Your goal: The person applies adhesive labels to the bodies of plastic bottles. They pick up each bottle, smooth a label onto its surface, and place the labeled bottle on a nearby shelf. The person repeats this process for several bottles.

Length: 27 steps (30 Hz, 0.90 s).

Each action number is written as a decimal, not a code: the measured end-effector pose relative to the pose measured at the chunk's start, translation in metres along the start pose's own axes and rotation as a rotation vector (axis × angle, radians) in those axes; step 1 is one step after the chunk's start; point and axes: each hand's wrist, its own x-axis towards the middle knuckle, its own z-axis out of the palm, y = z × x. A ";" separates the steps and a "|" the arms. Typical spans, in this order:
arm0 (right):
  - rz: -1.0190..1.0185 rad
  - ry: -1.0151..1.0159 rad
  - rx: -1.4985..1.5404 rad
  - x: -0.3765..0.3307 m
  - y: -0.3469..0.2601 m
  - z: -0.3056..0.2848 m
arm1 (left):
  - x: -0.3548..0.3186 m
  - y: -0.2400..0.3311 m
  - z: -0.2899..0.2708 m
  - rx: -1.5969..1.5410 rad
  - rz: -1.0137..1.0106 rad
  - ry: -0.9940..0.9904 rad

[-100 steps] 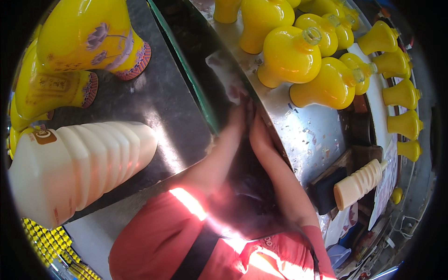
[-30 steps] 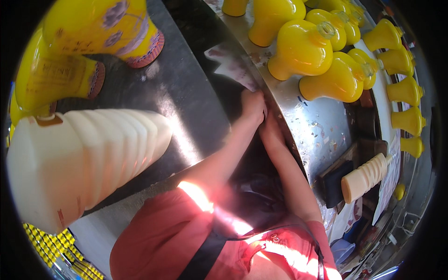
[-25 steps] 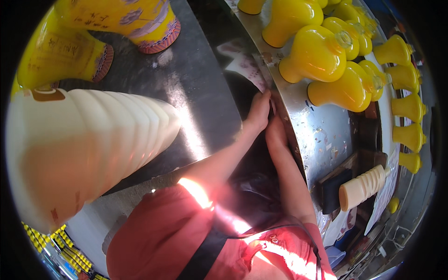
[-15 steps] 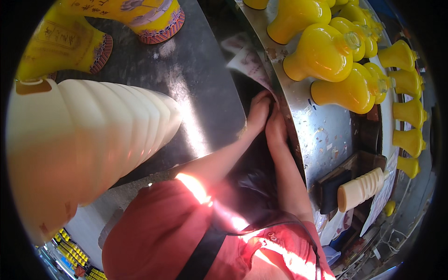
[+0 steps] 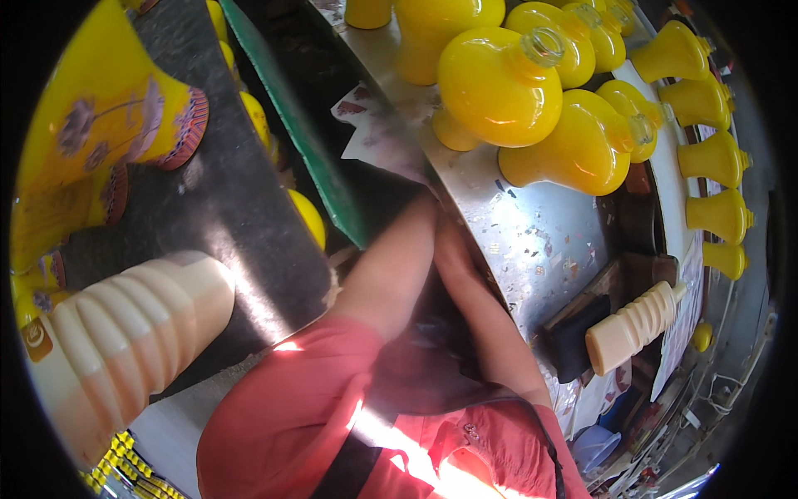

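Note:
Both forearms reach into the dark gap below the metal table's near edge. My left forearm (image 5: 386, 262) stretches forward, and its hand goes out of sight in the shadow by the table edge. Beside it my right hand (image 5: 450, 243) is partly seen, close against the edge with its fingers hidden. What either hand holds, if anything, does not show. Just beyond the hands, a white sheet with dark reddish prints (image 5: 378, 133) hangs at the edge. The metal table (image 5: 519, 237) carries several glossy yellow vases (image 5: 499, 87) with clear glass necks, some lying tilted.
On the left, a dark tabletop (image 5: 195, 200) bears decorated yellow vases (image 5: 125, 108) and a large ribbed cream bottle (image 5: 154, 308). A green board edge (image 5: 291, 125) stands beyond it. At right are a smaller ribbed bottle (image 5: 632, 328), a black pad (image 5: 573, 341) and a row of yellow vases (image 5: 711, 158).
My view has shifted, bringing the green board into sight at left. Both hands have gone deeper under the table edge, so less of them shows. The printed sheet hangs farther from them.

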 end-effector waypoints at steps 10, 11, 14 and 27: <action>-0.008 -0.036 0.120 0.010 -0.007 0.004 | 0.022 -0.003 0.002 0.006 0.042 0.090; -0.011 -0.040 0.126 0.010 -0.007 0.005 | 0.022 0.000 0.000 -0.007 0.045 0.100; -0.008 -0.044 0.146 0.011 -0.006 0.004 | 0.010 0.013 -0.007 -0.090 0.086 0.148; -0.015 -0.023 0.228 0.011 -0.005 -0.012 | -0.055 -0.047 -0.037 -0.165 -0.139 -0.326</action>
